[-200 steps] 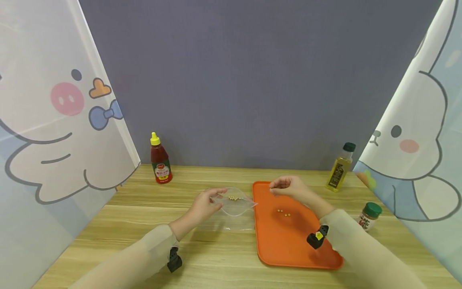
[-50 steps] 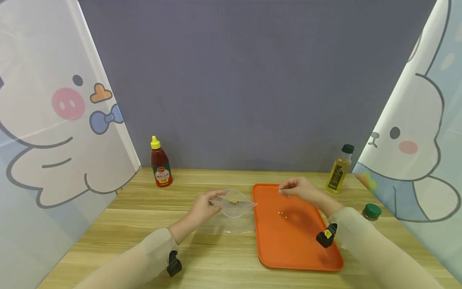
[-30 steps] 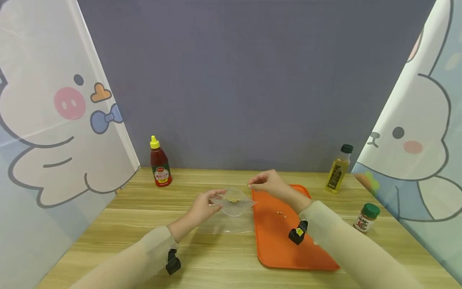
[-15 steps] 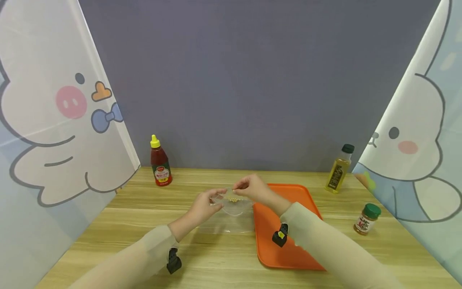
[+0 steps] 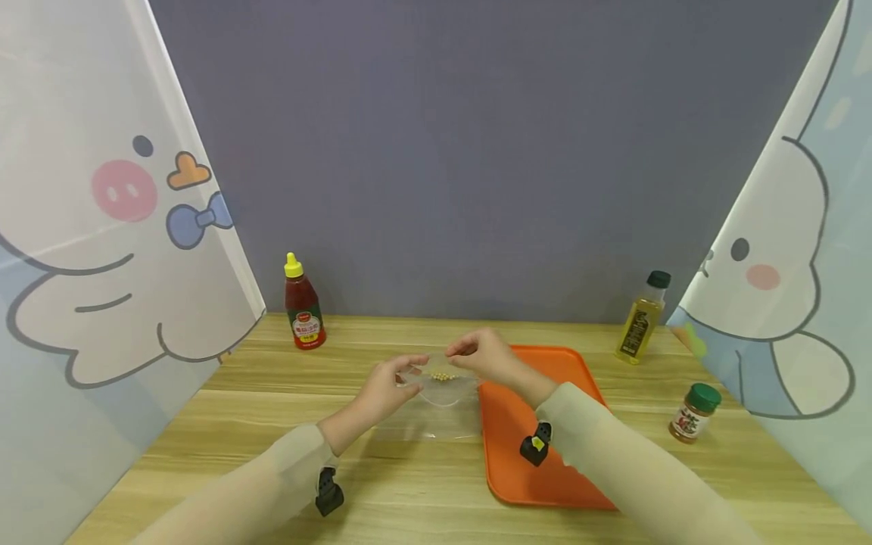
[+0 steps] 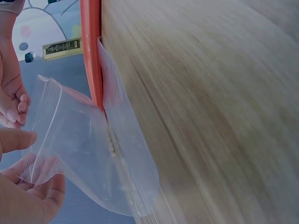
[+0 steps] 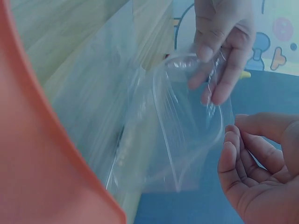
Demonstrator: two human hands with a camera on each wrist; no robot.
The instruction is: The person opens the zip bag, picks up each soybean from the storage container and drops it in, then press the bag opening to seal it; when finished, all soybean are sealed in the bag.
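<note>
A clear zip-lock bag [image 5: 436,420] stands on the table with its mouth spread wide. Several small yellowish beans, which look like soybeans [image 5: 443,377], lie inside it and show through the plastic in the left wrist view. My left hand [image 5: 381,390] grips the bag's rim at its left side, thumb and fingers on the plastic. Over the far right part of the mouth is my right hand [image 5: 490,359], its fingers curled and thumb meeting fingertips. The right wrist view shows no bean between those right fingertips [image 7: 232,135].
An orange tray [image 5: 518,469] lies right of the bag, partly under the right forearm. A ketchup bottle [image 5: 304,314] stands back left, an oil bottle [image 5: 639,322] back right. A green-capped spice jar [image 5: 693,412] stands right of the tray.
My right hand has moved left from above the tray to the bag's mouth, then slightly back right. Earlier, beans on the tray dwindled; the arm now hides that spot. My left hand stays put.
</note>
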